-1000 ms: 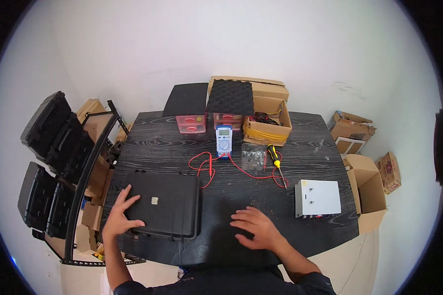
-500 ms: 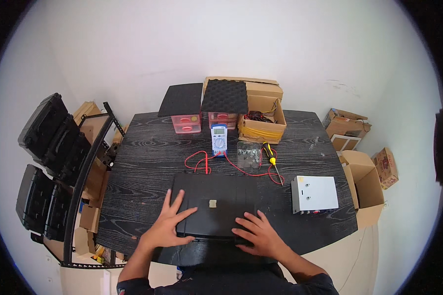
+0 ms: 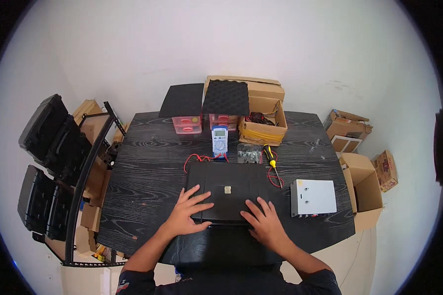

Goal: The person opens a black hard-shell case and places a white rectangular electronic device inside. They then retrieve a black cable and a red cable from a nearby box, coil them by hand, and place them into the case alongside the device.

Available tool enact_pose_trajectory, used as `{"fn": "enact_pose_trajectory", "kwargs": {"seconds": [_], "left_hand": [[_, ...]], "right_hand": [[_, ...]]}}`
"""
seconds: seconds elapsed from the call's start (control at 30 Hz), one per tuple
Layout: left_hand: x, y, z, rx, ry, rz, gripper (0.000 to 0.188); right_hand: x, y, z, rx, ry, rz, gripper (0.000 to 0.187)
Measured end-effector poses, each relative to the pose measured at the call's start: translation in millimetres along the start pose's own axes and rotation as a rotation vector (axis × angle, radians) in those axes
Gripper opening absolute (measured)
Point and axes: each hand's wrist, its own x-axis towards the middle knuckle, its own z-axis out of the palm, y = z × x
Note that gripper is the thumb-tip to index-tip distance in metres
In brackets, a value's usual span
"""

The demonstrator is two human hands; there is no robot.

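A flat black case with a small pale sticker lies closed on the dark wood-grain table. My left hand rests on its near left corner, fingers spread over the top. On the near right part, my right hand lies with its fingers stretched out flat. Just beyond the case stands a blue and white multimeter; its red leads run partly out of sight around the case. To the multimeter's right are a clear tray of small metal parts and a yellow and black screwdriver.
A white metal box stands at the table's right. At the back are small red drawer units under black foam sheets and a cardboard box with cables. Left is a rack with black hard cases; cartons sit right.
The black case has slid away from me and a little to the right, both hands moving with it. It now covers some of the red leads and reaches the clear tray.
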Motion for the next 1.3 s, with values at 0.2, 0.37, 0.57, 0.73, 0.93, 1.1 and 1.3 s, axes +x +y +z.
{"fn": "enact_pose_trajectory", "kwargs": {"seconds": [0.2, 0.37, 0.57, 0.73, 0.93, 1.1, 1.3], "left_hand": [[-2, 7, -3, 0.054, -0.023, -0.029, 0.055], [-9, 4, 1, 0.081, -0.005, 0.011, 0.052], [-10, 11, 0, 0.101, -0.020, -0.039, 0.053], [-11, 19, -4, 0.142, -0.087, -0.075, 0.065], [-22, 20, -14, 0.389, -0.330, -0.019, 0.095], [-15, 47, -44, 0.383, -0.389, -0.022, 0.089], [18, 52, -99, 0.266, -0.144, -0.004, 0.060]], "right_hand": [[4, -14, 4, -0.105, 0.065, 0.020, 0.067], [8, -23, 4, -0.156, 0.083, 0.055, 0.059], [9, -23, 14, -0.157, 0.097, 0.084, 0.052], [9, -41, -8, -0.164, -0.025, 0.158, 0.061], [10, -36, -57, 0.027, -0.234, 0.108, 0.071], [5, -12, -77, 0.104, -0.283, -0.028, 0.073], [13, 24, -114, 0.331, 0.006, 0.027, 0.063]]}}
